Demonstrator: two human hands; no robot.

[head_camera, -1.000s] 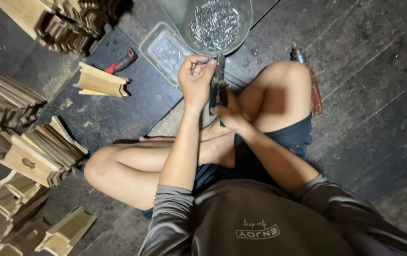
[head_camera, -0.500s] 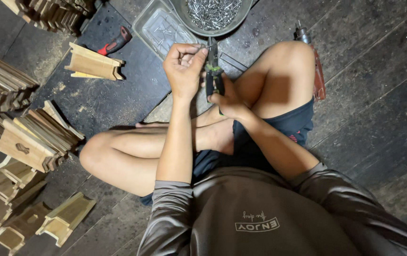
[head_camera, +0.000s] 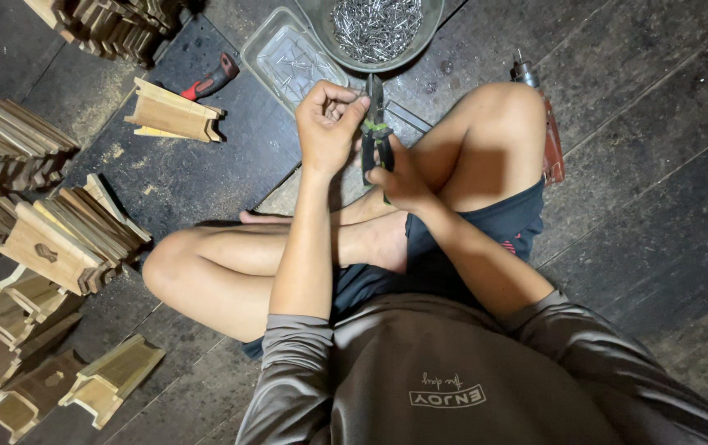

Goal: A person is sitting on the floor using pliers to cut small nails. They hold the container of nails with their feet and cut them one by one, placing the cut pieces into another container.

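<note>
pliers point(head_camera: 374, 124) in right hand point(head_camera: 399, 177), left fingers point(head_camera: 352, 111) beside

One bowl point(head_camera: 420, 37) of nails sits at twelve o'clock, one clear tray point(head_camera: 275, 58) beside it at eleven. One pair of pliers point(head_camera: 376, 124), one red-handled tool point(head_camera: 210, 78), one drill point(head_camera: 545, 124) at one o'clock. Wooden pieces point(head_camera: 65, 239) at nine o'clock: too many to count.

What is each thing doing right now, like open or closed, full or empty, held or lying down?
left hand: fingers curled shut at the pliers' tip; what they pinch is hidden
right hand: closed on the pliers' handles
pliers: held upright, tip closed
bowl: holds many nails
clear tray: holds a few nails
red-handled tool: lying on the floor
drill: lying beside the knee
wooden piece: lying alone
</note>
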